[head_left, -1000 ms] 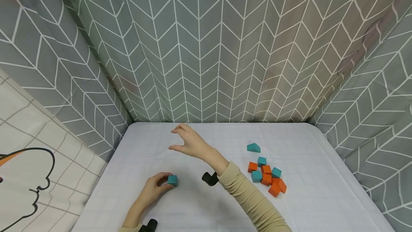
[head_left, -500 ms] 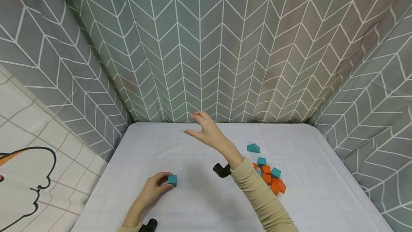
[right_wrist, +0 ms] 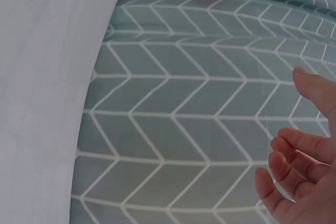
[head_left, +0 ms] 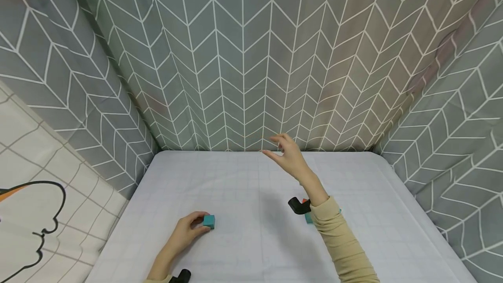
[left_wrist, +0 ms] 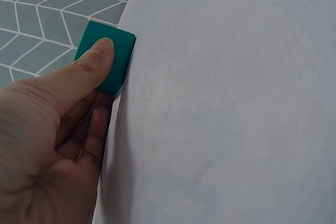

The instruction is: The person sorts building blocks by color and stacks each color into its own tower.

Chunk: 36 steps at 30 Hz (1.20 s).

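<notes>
My left hand pinches a teal cube at the left of the white table. In the left wrist view, the thumb lies over one face of the teal block, and its lower edge is right at the tablecloth. My right hand is raised over the far part of the table, thumb and fingers spread apart with nothing between them. The right wrist view shows the same bare right hand against the curtain. Beneath the right forearm, part of a teal block shows; most of the other blocks are hidden by the sleeve.
The white tablecloth reaches back to a grey curtain with white zigzag lines. More curtain hangs on the right. A white checked cloth with a cartoon outline lies at the left.
My right hand has moved right and slightly up, away from the left hand, and its arm now covers most of the teal and orange blocks. The left hand keeps its grip on the teal cube.
</notes>
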{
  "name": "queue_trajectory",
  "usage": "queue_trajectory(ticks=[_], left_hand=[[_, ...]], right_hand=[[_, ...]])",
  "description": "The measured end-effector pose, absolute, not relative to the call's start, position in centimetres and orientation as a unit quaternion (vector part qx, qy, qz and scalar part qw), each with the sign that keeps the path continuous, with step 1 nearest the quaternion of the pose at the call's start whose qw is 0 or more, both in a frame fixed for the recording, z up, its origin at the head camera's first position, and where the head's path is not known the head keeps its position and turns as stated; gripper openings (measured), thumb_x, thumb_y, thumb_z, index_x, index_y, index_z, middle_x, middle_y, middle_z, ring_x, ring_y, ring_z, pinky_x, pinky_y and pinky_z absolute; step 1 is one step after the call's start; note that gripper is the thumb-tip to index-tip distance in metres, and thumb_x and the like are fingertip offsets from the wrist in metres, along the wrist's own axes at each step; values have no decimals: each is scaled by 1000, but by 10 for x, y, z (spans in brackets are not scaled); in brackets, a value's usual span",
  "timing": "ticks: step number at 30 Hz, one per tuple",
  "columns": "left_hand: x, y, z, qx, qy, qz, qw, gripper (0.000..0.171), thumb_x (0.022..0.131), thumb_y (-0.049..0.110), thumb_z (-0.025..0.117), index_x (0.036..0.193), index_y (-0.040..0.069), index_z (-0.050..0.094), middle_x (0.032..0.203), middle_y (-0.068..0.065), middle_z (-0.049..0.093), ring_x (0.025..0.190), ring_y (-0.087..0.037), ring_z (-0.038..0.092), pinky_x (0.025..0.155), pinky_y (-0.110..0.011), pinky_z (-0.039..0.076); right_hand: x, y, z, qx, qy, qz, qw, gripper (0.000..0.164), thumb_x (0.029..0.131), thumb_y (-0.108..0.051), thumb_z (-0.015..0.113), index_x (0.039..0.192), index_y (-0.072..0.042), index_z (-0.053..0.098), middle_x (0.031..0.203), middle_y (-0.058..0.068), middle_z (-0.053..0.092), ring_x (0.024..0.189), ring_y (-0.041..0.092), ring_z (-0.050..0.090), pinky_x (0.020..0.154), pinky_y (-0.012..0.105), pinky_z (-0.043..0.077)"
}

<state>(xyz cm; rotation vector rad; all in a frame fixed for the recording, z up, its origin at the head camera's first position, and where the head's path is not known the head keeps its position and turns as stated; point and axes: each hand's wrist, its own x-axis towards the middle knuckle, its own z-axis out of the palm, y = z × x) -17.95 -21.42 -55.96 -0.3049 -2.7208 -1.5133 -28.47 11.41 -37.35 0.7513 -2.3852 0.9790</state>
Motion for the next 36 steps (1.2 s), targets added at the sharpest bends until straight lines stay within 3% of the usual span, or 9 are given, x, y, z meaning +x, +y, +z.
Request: queue_trajectory(ticks=[11, 24, 36], left_hand=[[-181, -212, -561, -98, -866, -490, 10, 40, 70, 26, 73, 106, 16, 60, 104, 0, 62, 97, -18, 59, 86, -33, 48], [-181, -212, -561, -82, -868, -490, 11, 39, 69, 23, 74, 106, 15, 61, 105, 0, 62, 98, -19, 58, 87, -33, 47], [-179, -212, -562, -77, -868, -491, 7, 39, 70, 23, 74, 106, 15, 61, 103, 1, 62, 96, -16, 58, 85, -29, 48]], right_hand=[[-283, 174, -400, 184, -891, 355, 217, 44, 79, -27, 69, 111, 0, 58, 103, 14, 54, 83, 29, 51, 65, 36, 47], [-270, 235, -452, 91, -916, 330, 210, 46, 80, -30, 67, 109, 5, 58, 102, 19, 53, 81, 31, 51, 62, 35, 45], [-248, 253, -509, 42, -935, 329, 124, 54, 79, -35, 67, 111, 6, 56, 104, 17, 53, 86, 28, 49, 67, 32, 47]])
